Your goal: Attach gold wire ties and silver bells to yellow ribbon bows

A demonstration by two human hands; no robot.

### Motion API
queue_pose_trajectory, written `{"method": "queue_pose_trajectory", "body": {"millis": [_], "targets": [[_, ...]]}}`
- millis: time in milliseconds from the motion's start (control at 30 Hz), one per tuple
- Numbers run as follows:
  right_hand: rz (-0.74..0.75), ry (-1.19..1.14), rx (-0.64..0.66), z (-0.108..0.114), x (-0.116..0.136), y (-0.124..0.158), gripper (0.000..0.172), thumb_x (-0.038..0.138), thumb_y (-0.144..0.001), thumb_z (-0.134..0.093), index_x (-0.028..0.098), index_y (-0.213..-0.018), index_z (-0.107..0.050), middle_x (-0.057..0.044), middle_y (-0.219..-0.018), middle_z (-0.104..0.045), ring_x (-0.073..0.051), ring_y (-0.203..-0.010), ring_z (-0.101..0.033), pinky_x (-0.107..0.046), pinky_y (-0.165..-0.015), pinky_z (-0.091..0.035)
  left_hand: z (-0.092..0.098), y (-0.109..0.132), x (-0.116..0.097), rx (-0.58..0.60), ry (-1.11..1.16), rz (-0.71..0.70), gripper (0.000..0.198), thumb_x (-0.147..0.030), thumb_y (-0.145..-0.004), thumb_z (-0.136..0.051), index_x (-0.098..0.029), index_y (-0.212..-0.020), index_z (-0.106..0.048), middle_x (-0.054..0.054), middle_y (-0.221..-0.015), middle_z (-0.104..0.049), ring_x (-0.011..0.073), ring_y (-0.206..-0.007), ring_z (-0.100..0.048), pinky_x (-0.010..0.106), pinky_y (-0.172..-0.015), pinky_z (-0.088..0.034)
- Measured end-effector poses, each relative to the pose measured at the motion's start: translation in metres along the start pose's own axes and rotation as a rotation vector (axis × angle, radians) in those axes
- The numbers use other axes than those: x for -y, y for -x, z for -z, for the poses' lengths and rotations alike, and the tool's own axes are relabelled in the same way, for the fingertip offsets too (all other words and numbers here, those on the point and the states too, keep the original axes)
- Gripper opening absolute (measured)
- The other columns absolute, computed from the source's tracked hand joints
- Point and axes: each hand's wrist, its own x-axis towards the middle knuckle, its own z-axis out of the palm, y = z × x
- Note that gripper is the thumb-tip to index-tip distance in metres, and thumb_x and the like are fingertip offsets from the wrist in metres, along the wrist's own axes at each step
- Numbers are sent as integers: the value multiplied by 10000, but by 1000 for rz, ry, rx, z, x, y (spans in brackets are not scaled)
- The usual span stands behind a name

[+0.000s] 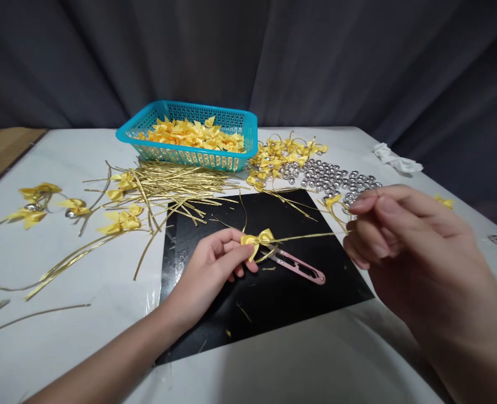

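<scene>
Presently: left hand (214,261) pinched bow (256,239); right hand (400,241) gripped wire (307,237), drawn taut. Tying step judged underway; steady tension needed next.

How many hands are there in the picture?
2. The left hand pinches a yellow bow over the black mat. The right hand is raised on the right, fingertips together, by the end of the bow's gold wire. No other hands show.
</scene>
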Motion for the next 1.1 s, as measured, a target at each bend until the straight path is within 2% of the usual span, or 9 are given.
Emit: {"method": "queue_pose_trajectory", "body": {"millis": [67, 167, 267, 333, 400, 500, 700, 867, 1100], "targets": [[-19, 70, 50, -2, -3, 3, 153, 272, -871, -549, 254, -788, -676, 30, -533, -427, -73, -434, -345, -190, -374, -309, 0, 1, 0, 16, 3, -12, 156, -280, -805, -573, -156, -715, -545, -26, -598, -601, 68, -532, -436, 169, -512, -325], [-36, 255, 117, -12, -10, 11, 139, 284, -872, -548, 263, -880, -686, 9, -697, -596, -58, -444, -427, -181, -382, -345, -1, 3, 0, 17, 8, -27, 154, -273, -807, -573, -155, -712, -547, -30, -620, -598, 65, -543, -433, 167, -523, -328], [-85, 257, 219, -25, -20, 21, 125, 259, -878, -526, 218, -945, -623, -9, -701, -652, -101, -560, -583, -185, -463, -429, -1, 4, -1, 12, 24, -51, 155, -254, -794, -584, -151, -683, -554, -44, -605, -552, 59, -544, -422, 161, -524, -327], [-100, 265, 265, -30, -26, 28, 98, 265, -888, -505, 200, -906, -576, -18, -703, -665, -121, -620, -620, -190, -494, -437, -1, 4, -1, 9, 34, -65, 145, -249, -783, -598, -151, -681, -565, -52, -611, -528, 56, -551, -417, 158, -525, -328], [-101, 329, 279, -33, -32, 32, 127, 282, -900, -482, 193, -835, -545, -13, -661, -653, -108, -551, -582, -187, -451, -386, -1, 3, -1, -4, 31, -73, 130, -249, -775, -614, -156, -694, -576, -52, -646, -534, 59, -588, -432, 156, -545, -337], [-105, 403, 270, -33, -36, 35, 208, 311, -908, -451, 187, -746, -494, 12, -543, -581, -81, -434, -454, -192, -397, -291, -1, 3, -2, -23, 21, -62, 129, -262, -763, -635, -165, -693, -586, -52, -674, -547, 68, -643, -456, 155, -570, -348], [-61, 422, 339, -33, -35, 33, 273, 289, -918, -396, 191, -664, -412, 64, -475, -384, -63, -412, -292, -197, -397, -239, -3, 3, -4, -32, 68, -15, 73, -237, -739, -674, -174, -705, -661, -45, -712, -623, 67, -676, -507, 141, -588, -365], [1, 462, 318, -33, -36, 30, 286, 258, -922, -390, 185, -646, -408, 69, -493, -337, -59, -422, -287, -192, -407, -244, -3, 4, -4, 30, 96, 26, 68, -233, -761, -664, -193, -763, -719, -27, -759, -681, 76, -732, -563, 126, -613, -387], [7, 488, 346, -33, -36, 29, 258, 242, -929, -375, 176, -689, -443, 56, -540, -364, -68, -473, -326, -189, -457, -286, -3, 5, -7, 80, 119, 53, 65, -190, -751, -665, -181, -702, -707, -49, -645, -636, 43, -612, -521, 105, -570, -376]]}}
